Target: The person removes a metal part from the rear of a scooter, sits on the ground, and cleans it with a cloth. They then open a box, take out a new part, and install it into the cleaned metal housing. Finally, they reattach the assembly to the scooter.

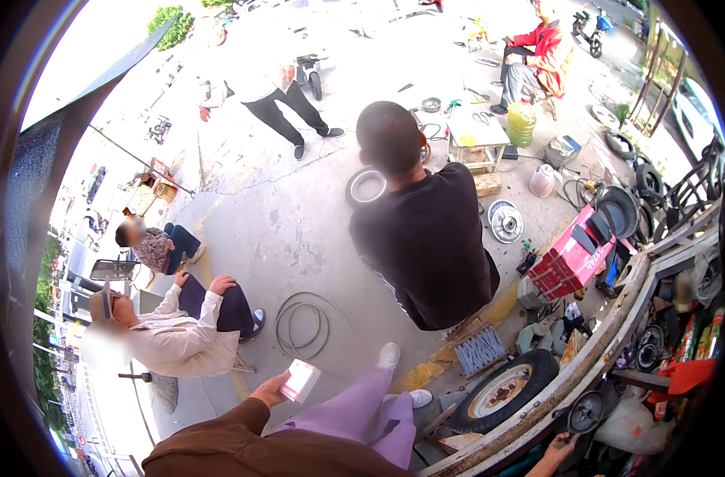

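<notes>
My left hand (271, 391), in a brown sleeve, grips a small white box (301, 380) with red markings above my lilac trouser legs. At the lower right, my right hand (559, 447) has its fingers curled on the lower end of a dark round object (585, 412), beside a weathered rail (501, 441) and a crowded rack of parts. A loose coiled hose (303, 326) lies on the pavement beyond the box. A rusty-rimmed tyre (493, 393) rests below the rail.
A person in black (426, 246) sits ahead beside a wheel (369, 187). Two seated people (172, 334) (152, 248) are left, a standing person (271, 103) and one in red (541, 56) farther back. A red crate (569, 258), low table (473, 127) and tyres (648, 183) crowd the right.
</notes>
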### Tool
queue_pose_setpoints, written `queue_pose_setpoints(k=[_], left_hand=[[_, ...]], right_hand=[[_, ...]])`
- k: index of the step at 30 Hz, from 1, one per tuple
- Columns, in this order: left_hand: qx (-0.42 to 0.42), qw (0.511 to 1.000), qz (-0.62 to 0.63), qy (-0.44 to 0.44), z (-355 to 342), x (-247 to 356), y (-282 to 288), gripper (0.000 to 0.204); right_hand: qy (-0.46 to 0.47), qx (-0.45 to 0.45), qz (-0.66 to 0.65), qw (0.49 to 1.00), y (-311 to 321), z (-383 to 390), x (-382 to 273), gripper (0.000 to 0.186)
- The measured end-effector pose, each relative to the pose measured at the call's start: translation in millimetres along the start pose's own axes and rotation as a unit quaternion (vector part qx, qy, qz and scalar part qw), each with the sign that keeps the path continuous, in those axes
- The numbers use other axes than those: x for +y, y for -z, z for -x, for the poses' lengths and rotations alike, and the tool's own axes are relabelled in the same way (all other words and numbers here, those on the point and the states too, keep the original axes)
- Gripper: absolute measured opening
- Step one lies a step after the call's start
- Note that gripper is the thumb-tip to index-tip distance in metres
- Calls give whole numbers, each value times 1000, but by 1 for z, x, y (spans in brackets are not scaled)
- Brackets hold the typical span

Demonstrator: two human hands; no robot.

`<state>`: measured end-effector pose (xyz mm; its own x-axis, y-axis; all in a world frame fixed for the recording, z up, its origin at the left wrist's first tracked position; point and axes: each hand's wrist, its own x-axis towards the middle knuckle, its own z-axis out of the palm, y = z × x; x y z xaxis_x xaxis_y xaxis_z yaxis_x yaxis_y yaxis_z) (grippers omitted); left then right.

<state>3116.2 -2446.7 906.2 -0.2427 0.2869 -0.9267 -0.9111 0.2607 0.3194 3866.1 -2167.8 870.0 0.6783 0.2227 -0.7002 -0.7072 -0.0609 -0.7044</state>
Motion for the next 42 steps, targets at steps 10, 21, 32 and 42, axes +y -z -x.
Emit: queue_pose_setpoints(k=[10, 21, 32, 42], left_hand=[[-117, 991, -10, 70, -73, 4, -45, 37], [-102, 985, 136, 12, -67, 25, -2, 41], [1, 945, 316, -80, 28, -66, 69, 37], [97, 922, 353, -128, 65, -106, 119, 43]], right_hand=[[-137, -216, 137, 957, 17, 140, 59, 26], [-234, -263, 362, 863, -16, 261, 200, 16], [-286, -388, 494, 724, -110, 230, 237, 16], [-242, -444, 539, 674, -139, 235, 257, 15]])
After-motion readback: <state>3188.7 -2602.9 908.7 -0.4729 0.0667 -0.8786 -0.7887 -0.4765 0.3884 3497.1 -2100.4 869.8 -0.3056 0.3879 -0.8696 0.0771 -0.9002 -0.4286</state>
